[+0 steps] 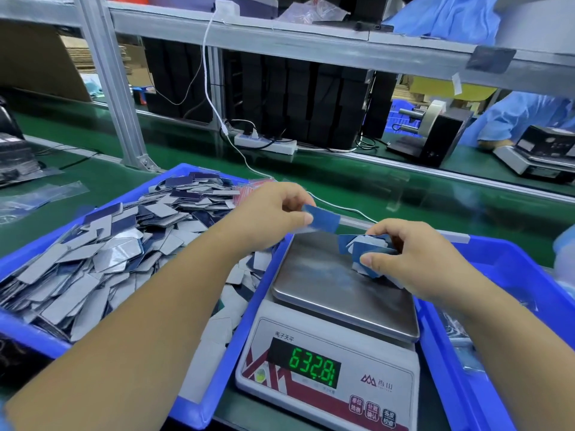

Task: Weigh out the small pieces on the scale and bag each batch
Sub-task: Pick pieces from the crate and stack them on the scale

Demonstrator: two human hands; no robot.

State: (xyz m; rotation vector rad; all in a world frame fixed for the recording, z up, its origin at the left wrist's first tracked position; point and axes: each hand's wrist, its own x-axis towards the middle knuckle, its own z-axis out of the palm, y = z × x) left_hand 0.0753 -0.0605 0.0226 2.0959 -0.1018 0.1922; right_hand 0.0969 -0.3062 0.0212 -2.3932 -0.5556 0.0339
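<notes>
White power strip (265, 143) on green conveyor belt (404, 194), tape dispenser (431, 135), black boxes (298, 98)

Place: we read this as a factory packing line, not a home or office.
Surface: green conveyor belt (357, 181) running left to right past our station.
Frame: aluminium shelf rack (102, 76) overhead, far left post bolted down.
Stock: blue bin (217, 381) near left, heaped with small flat pieces (102, 253).
Equipment: digital scale (329, 353) near centre; power strip (266, 144) far centre; label dispenser (432, 135) far right.
Staff: a person in a blue smock (522, 116), far right, at a second scale (538, 157).
</notes>
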